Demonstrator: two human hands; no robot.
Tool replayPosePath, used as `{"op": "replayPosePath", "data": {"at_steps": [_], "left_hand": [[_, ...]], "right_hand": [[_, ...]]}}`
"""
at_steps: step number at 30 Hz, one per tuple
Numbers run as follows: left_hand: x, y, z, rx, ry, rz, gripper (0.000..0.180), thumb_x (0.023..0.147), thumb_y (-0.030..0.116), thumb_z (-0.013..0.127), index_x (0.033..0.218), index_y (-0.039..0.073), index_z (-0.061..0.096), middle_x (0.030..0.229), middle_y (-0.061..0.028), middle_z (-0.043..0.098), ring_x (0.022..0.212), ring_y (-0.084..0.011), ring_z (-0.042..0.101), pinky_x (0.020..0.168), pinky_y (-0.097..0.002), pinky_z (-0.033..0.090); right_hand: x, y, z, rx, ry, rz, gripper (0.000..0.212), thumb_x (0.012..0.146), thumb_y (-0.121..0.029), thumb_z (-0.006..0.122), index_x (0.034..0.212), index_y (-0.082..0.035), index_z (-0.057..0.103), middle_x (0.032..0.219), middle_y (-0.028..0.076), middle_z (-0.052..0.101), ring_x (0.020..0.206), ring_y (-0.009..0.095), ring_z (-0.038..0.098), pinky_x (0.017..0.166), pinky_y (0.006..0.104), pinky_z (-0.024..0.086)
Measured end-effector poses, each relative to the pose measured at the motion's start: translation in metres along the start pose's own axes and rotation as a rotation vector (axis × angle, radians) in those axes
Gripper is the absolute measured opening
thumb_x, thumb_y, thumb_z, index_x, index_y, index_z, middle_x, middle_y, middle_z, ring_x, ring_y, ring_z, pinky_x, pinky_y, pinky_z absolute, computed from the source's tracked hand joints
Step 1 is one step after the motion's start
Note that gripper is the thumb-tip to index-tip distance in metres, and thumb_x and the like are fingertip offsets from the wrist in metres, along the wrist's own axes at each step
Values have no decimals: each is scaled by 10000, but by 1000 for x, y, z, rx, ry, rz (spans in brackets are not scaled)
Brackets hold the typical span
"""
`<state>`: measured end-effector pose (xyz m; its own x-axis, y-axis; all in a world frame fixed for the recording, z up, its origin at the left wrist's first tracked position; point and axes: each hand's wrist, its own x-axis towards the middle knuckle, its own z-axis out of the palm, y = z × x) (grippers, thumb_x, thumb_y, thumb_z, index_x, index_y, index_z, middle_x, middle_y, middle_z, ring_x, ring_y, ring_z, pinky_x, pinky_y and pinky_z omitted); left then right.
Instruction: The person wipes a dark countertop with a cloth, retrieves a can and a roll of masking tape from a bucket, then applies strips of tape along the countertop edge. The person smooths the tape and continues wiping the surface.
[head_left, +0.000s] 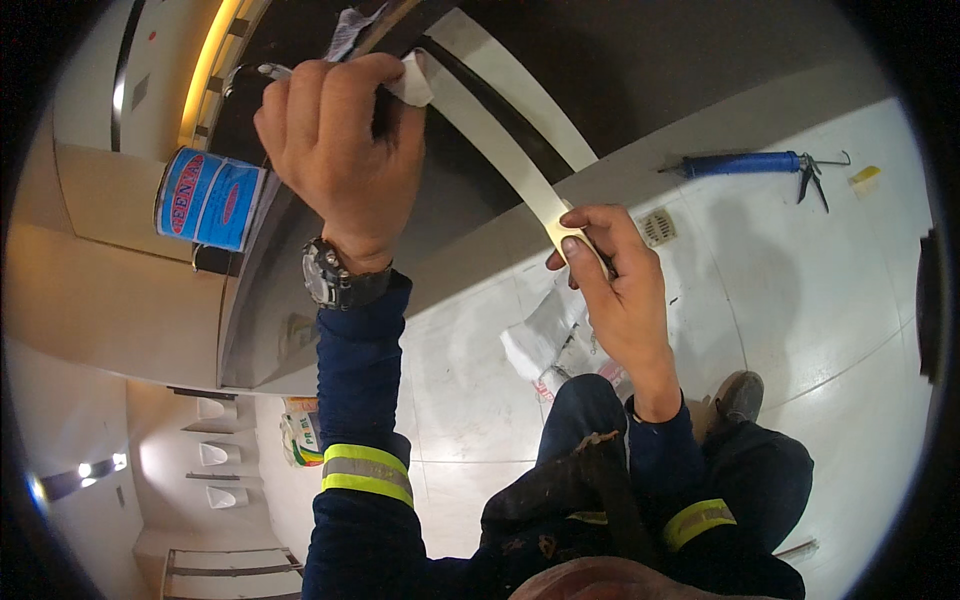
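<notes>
A long pale, flexible strip [495, 150] slants down across a dark panel [700, 60]. My right hand [622, 290] pinches its lower end between thumb and fingers. Up at the strip's far end, my left hand [340, 150] is closed on a crumpled white scrap [413, 82], either cloth or paper; I cannot tell which. The left fingertips are partly hidden behind the hand. Beside the held strip, a wider pale band [520, 85] runs along the panel, with a dark gap between the two.
A blue tin [212, 200] stands on the ledge left of my left hand. On the tiled floor lie a blue caulking gun [745, 164] and crumpled clear plastic [550, 340], near a floor drain [657, 227]. Several urinals [220, 455] line the wall at lower left.
</notes>
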<state>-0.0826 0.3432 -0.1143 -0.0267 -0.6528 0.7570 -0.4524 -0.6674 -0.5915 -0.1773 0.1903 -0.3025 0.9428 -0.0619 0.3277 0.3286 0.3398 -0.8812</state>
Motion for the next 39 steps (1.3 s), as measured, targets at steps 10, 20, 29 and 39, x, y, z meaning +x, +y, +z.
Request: {"op": "replayPosePath", "data": {"at_steps": [10, 20, 29, 39], "left_hand": [[-1, 5, -7, -1, -64, -47, 254, 636, 101, 806, 852, 170, 690, 813, 1, 575, 780, -224, 526, 721, -382, 378], [5, 9, -10, 1, -74, -72, 290, 643, 77, 814, 887, 154, 677, 864, -5, 579, 816, -236, 544, 730, -387, 394], [5, 12, -9, -42, -106, -118, 307, 629, 53, 814, 891, 128, 672, 864, -35, 574, 849, -269, 543, 754, -398, 410], [10, 13, -11, -47, -91, -123, 237, 726, 71, 853, 847, 82, 649, 799, -55, 561, 757, -234, 512, 651, -371, 403]], "right_hand": [[0, 2, 0, -48, -18, 16, 224, 1031, -109, 576, 1219, -24, 662, 924, 126, 743, 844, 157, 730, 709, 282, 525], [4, 15, 2, 29, 44, 15, 294, 1039, -141, 584, 1307, -69, 683, 865, 51, 732, 717, 73, 587, 669, 237, 479], [10, 17, 4, -14, 39, 45, 308, 1024, -138, 599, 1315, -72, 676, 867, 52, 726, 726, 82, 609, 670, 245, 481], [12, 10, 8, -39, 43, 59, 341, 986, -108, 642, 1321, -57, 674, 1023, 106, 736, 827, 119, 659, 757, 268, 514]]}}
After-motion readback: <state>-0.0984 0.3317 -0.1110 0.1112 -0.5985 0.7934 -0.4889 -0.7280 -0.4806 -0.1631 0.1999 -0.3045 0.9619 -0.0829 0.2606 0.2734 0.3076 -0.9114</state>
